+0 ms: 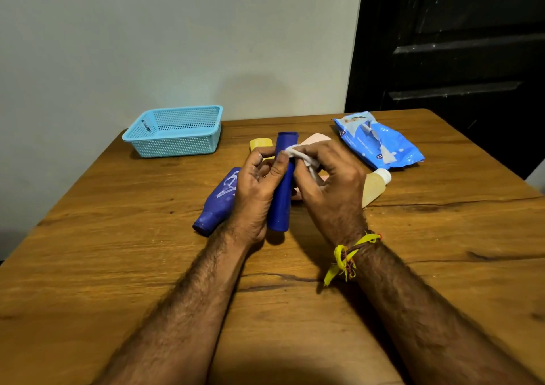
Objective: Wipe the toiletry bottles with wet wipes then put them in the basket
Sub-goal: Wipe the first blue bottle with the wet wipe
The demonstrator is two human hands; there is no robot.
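Step in hand: wiping, by my reading; one bottle is being cleaned and nothing yet lies in the basket (174, 132), which stands upper left of centre on the bench (118, 237).
Left grip: the left hand (255, 191) is wrapped round the blue tube bottle (281, 199), holding it raised at frame centre, cap end pointing away.
Right grip: the right hand (330, 184) pinches a white wet wipe (298, 153) against the tube's upper part.
Waiting bottles: a dark blue bottle (219, 200) lies on its side just left of the hands; a yellowish bottle with a white cap (376, 185) lies just right; a yellow one (261, 143) and a pink one (317, 138) show behind the hands, partly hidden.
Wipes pack: a blue wipes pack (380, 143) lies torn open, upper right.
Next move: likely finish rubbing the tube's length, then carry it up and left into the basket; the left hand must keep hold while the wipe comes away.
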